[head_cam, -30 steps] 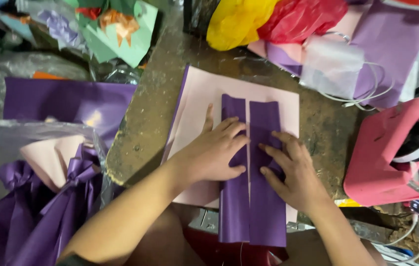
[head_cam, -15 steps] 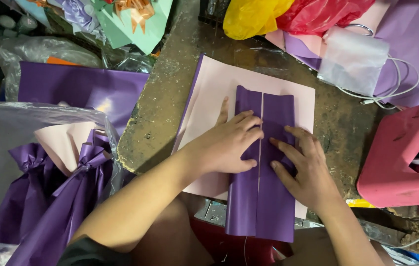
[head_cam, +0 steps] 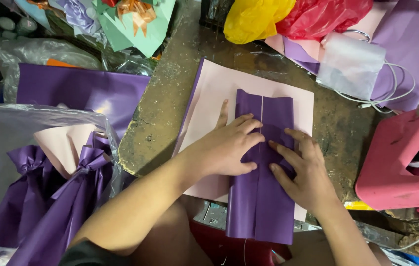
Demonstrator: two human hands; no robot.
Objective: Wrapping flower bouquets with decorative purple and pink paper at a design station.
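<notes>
Since a moment ago: both hands slid slightly down the folded purple paper (head_cam: pixel 263 162), paper and pink sheet (head_cam: pixel 209 103) unmoved on the counter (head_cam: pixel 170 98). Left hand (head_cam: pixel 226 145) flat across the left flap, fingers (head_cam: pixel 249 123) spread apart and reaching the centre seam, thumb out on the pink sheet. Right hand (head_cam: pixel 303 172) flat on the right flap, fingers apart, tips just beside the left hand's fingertips at the seam. Nothing gripped, only pressed down. Purple paper folded into two long flaps meeting in a line down the middle, lying lengthwise on the pink sheet, its near end hanging past the counter edge.

Off to the right, a pink tape dispenser (head_cam: pixel 401 162). Along the far edge, a yellow bag (head_cam: pixel 253 17), a red bag (head_cam: pixel 327 17), more purple and pink sheets and a white cable (head_cam: pixel 391 93). To the left, a flat purple sheet (head_cam: pixel 81 91) and a clear plastic bag (head_cam: pixel 2 133) with purple wraps (head_cam: pixel 47 197) and pink paper inside. Far left corner, a green bouquet wrap with an orange bow (head_cam: pixel 138 12).
</notes>
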